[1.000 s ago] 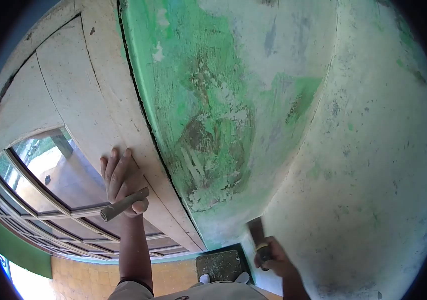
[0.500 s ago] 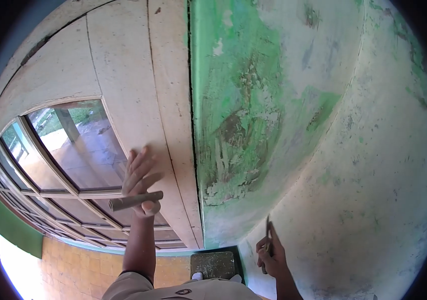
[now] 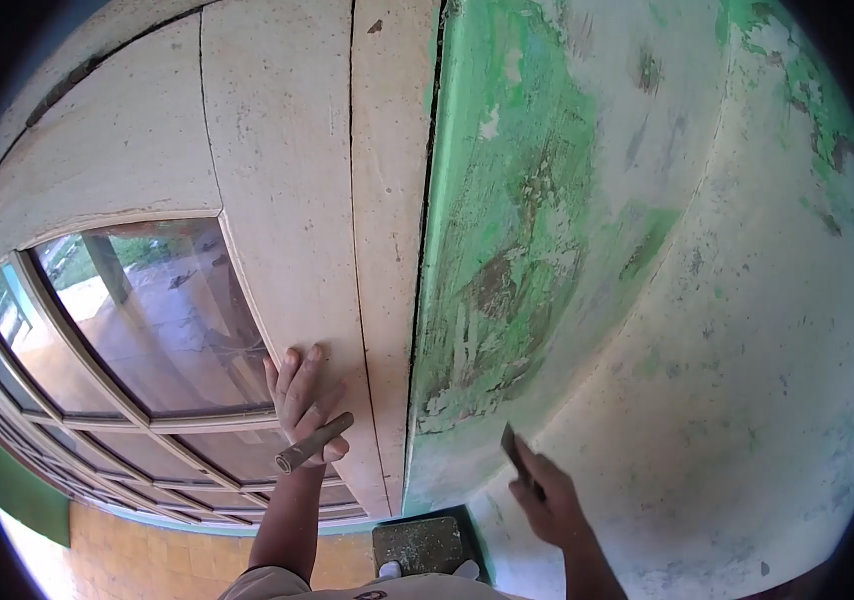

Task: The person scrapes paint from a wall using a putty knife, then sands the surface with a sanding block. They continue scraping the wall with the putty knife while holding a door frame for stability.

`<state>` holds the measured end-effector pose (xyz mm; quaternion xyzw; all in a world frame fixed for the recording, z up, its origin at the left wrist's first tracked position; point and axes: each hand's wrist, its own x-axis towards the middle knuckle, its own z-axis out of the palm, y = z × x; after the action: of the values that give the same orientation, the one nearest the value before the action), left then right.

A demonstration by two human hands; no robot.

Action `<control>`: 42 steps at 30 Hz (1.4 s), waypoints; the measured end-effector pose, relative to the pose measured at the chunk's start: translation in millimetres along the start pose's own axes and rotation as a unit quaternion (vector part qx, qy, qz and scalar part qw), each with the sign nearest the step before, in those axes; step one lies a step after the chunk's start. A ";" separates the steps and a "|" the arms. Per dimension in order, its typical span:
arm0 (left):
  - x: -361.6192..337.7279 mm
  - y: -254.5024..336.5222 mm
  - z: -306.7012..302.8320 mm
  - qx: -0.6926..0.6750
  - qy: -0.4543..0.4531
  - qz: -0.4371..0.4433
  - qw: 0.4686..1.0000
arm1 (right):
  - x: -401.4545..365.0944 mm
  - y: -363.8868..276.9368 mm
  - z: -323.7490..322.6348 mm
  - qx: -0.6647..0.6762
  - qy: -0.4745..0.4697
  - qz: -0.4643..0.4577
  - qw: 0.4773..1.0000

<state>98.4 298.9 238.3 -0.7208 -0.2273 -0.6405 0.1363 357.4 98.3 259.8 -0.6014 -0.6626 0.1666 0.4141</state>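
Note:
My left hand (image 3: 309,405) rests against the cream wooden frame (image 3: 297,200) beside a glass pane (image 3: 162,310). Its fingers point up, and a grey rolled or rod-like object (image 3: 314,443) is held across the palm near the thumb. Low on the right, my right hand (image 3: 547,500) grips a dark flat-bladed scraper (image 3: 517,452), its blade pointing up and left close to the wall. Peeling green paint (image 3: 507,280) covers the wall section above the scraper.
A whitish wall (image 3: 717,420) with patchy paint curves along the right. Below me stands a dark speckled platform (image 3: 422,545), with my feet on it. Yellow floor tiles (image 3: 147,545) lie at the lower left.
My left hand has shifted right and down in the view, and now lies flatter on the frame. My right hand's scraper has tilted left. The whole view has shifted slightly.

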 end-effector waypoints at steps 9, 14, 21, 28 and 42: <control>-3.7 -6.4 -6.6 -0.036 -0.028 0.018 0.999 | 71.9 -65.7 -1.0 -0.062 0.115 -0.097 0.987; -3.8 -3.8 -3.1 -0.062 -0.007 -0.008 0.998 | 89.1 -66.6 5.0 -0.117 0.153 -0.088 0.977; -6.8 -6.6 -0.7 -0.039 -0.005 -0.004 0.999 | 95.8 -61.7 11.5 -0.139 0.173 -0.099 0.970; -10.1 -9.6 -0.3 -0.092 0.028 0.010 0.995 | 101.1 -54.8 22.7 -0.165 0.176 -0.090 0.966; -10.3 -9.2 -3.8 -0.085 0.019 -0.011 0.996 | 113.3 -60.5 21.8 -0.056 0.208 -0.100 0.971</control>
<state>89.8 303.3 227.8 -0.7146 -0.1773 -0.6729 0.0714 308.7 197.0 329.6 -0.5756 -0.6271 -0.0425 0.5230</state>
